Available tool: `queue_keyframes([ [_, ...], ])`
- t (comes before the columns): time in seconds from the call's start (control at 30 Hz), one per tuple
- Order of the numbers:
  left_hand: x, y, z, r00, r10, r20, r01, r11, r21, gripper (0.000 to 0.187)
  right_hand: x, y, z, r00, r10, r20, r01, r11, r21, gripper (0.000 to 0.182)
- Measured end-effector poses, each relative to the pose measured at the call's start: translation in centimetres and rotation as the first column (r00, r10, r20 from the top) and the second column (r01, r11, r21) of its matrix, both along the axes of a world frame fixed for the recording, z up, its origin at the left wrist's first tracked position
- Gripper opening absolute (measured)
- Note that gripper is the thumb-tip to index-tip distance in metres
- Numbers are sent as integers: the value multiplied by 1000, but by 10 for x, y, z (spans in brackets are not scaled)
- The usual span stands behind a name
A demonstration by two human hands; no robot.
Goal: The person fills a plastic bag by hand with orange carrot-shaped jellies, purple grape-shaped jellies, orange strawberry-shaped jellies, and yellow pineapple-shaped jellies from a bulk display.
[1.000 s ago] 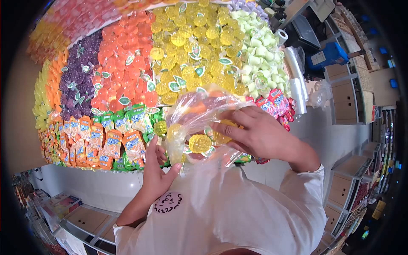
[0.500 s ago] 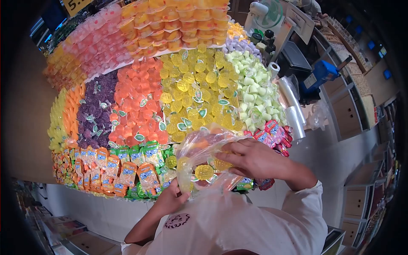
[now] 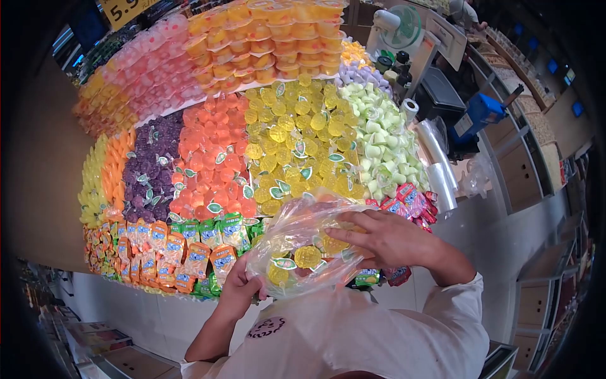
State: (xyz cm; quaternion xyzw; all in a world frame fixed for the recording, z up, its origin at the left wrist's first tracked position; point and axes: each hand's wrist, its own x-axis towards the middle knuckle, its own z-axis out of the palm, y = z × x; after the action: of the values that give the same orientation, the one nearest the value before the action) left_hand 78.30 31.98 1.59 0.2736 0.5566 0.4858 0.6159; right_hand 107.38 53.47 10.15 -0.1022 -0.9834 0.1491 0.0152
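Note:
A clear plastic bag [image 3: 297, 230] hangs in front of my chest with several yellow fruit-shaped jelly cups inside. One yellow jelly cup [image 3: 308, 257] shows plainly through the film, and a green leaf label [image 3: 284, 263] lies beside it. My left hand [image 3: 243, 287] is closed on the bag's left edge, thumb and fingers pinching the film. On the opposite side, my right hand [image 3: 391, 239] grips the bag, its index and middle fingers reaching over a yellow jelly cup. The right thumb is partly hidden by the film.
The display holds yellow jelly cups [image 3: 278, 132], red ones [image 3: 218, 151], purple ones [image 3: 148, 158] and pale green ones [image 3: 382, 139]. Packaged jelly pouches [image 3: 196, 259] line its front. Stacked orange cups [image 3: 265, 38] rise behind. Plastic bag rolls [image 3: 442, 183] and a blue box [image 3: 476, 114] are right.
My left hand has moved left and slightly up, pulling the bag wider. The jelly cups inside show more clearly. My right hand stays on its side, shifted slightly right in view.

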Motion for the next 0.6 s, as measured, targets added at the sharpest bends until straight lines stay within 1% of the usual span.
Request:
queue_keyframes([
  [0.07,-2,4,13,985,174,-13,-172,980,98,61,2,-1,2,1000,-7,12,6,1000,21,86],
  [0.1,-5,5,18,985,175,-13,-173,980,98,61,2,-2,6,998,-37,40,36,999,33,84],
  [0.13,-12,5,23,981,193,-14,-190,972,138,62,3,-2,8,995,-68,68,65,997,45,83],
  [0.17,-17,4,27,977,212,-15,-206,962,177,62,4,-1,8,995,-68,68,65,997,45,83],
  [0.2,-19,4,31,977,213,5,-208,950,232,62,5,-1,8,994,-81,77,74,993,91,77],
  [0.23,-16,4,38,977,212,6,-207,950,232,62,7,-1,9,992,-95,84,83,987,136,73],
  [0.27,-11,5,46,973,227,30,-226,930,288,62,8,-1,8,992,-96,85,84,987,136,73],
  [0.3,-7,7,51,969,241,56,-245,907,343,61,9,-2,6,996,-88,32,82,986,143,62],
  [0.33,-3,10,53,969,240,55,-244,907,343,61,9,-2,4,997,-80,-20,82,986,148,52],
  [0.37,1,13,55,976,215,36,-212,896,391,61,11,-1,3,996,-81,-21,84,986,147,52],
  [0.43,2,19,54,982,186,16,-174,882,437,61,14,3,3,999,-30,-43,35,992,119,32],
  [0.47,-1,23,52,988,153,-23,-131,904,406,60,16,2,3,998,-38,-45,43,992,120,32],
  [0.53,-7,26,52,992,112,-62,-81,924,373,59,19,1,5,995,-40,-86,44,998,45,23],
  [0.57,-10,25,53,991,124,-48,-99,931,350,58,23,1,7,995,-46,-88,50,998,43,23],
  [0.6,-11,23,55,990,137,-33,-119,937,327,56,28,2,9,994,-9,-112,9,1000,2,24],
])
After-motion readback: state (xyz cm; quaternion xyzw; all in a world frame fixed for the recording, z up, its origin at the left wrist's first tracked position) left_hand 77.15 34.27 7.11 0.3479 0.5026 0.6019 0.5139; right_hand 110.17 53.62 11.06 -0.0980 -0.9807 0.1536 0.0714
